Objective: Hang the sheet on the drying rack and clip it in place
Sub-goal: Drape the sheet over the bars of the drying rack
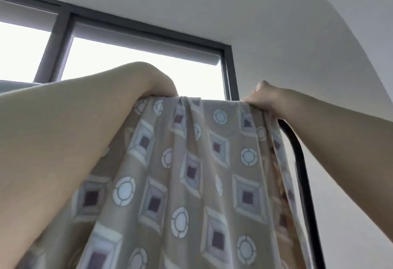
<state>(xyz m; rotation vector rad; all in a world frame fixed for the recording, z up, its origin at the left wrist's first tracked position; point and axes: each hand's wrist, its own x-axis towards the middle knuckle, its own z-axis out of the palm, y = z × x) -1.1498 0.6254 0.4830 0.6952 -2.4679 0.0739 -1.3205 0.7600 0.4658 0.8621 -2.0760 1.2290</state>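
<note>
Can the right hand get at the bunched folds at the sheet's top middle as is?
Probably yes. The top edge between the right hand and the folds is bare. But it grips the sheet at the drying rack corner, so it must let go first.

Sheet (191, 173) hanging over rack (298, 158) top. Right hand (262, 100) gripping sheet edge at rack corner. Left hand (158, 83) bending over top, fingers hidden behind sheet. Window (138, 64) showing behind.

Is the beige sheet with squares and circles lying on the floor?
No, the beige patterned sheet hangs from the top of the black metal drying rack, where the right hand grips it.
</note>
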